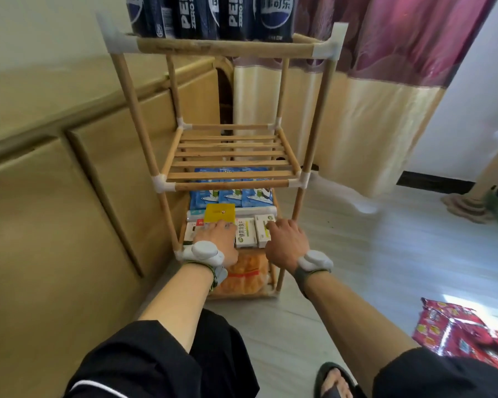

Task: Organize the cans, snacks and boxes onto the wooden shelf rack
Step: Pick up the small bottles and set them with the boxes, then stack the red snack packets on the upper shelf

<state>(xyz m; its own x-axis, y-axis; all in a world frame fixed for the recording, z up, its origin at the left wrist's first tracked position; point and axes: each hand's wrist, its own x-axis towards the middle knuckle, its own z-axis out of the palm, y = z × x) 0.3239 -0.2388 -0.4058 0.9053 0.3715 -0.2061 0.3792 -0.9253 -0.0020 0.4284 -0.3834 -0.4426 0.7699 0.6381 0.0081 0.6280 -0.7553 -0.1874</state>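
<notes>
Your left hand [217, 239] lies flat, fingers spread, on the boxes on the third tier of the tall wooden shelf rack with white corner joints [230, 183], its fingertips touching a flat yellow box [219, 213]; it grips nothing. Your right hand [283, 242] rests just beside it at lower centre of the frame, fingers curled onto a white and green carton [263, 229]; you cannot tell whether it grasps it. A second white and green carton [245, 231] sits between your hands, touching its neighbour. Behind them, blue snack packets [232, 196] fill the tier's back edge. The slatted tier above is bare. Dark cola cans [213, 17] crowd the top tier. Orange snack bags [246, 275] occupy the bottom tier. The rack's left posts stand close to the beige panelled cabinet [55, 211]; pale open floor [385, 254] lies right, with red snack bags [466, 334] at lower right.
</notes>
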